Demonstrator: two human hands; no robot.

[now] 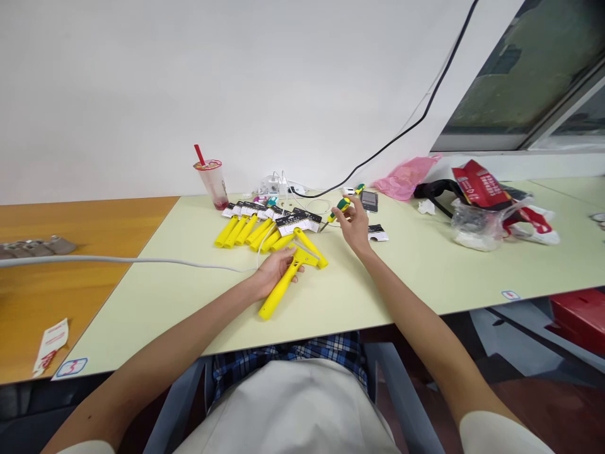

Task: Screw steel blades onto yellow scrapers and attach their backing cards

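Observation:
My left hand (270,272) is wrapped round a yellow scraper (282,289), gripping it just below its wide head. The scraper is tilted, its handle end toward me. In my right hand (355,227) is a screwdriver (338,209) with a green and yellow handle, pinched between the fingers. Its tip points down and left, beyond the scraper head and apart from it. Behind my left hand lie several more yellow scrapers (239,231) in a row, handles toward me. Black-and-white cards (293,223) cover their far ends. Another such card (378,232) lies right of my right wrist.
A plastic cup (216,184) with a red straw stands at the back left. White plugs and cords (273,185) sit by the wall, with a black cable (392,137) rising rightward. A white cable (165,260) crosses the left. Pink (404,179) and clear bags (477,228) lie right.

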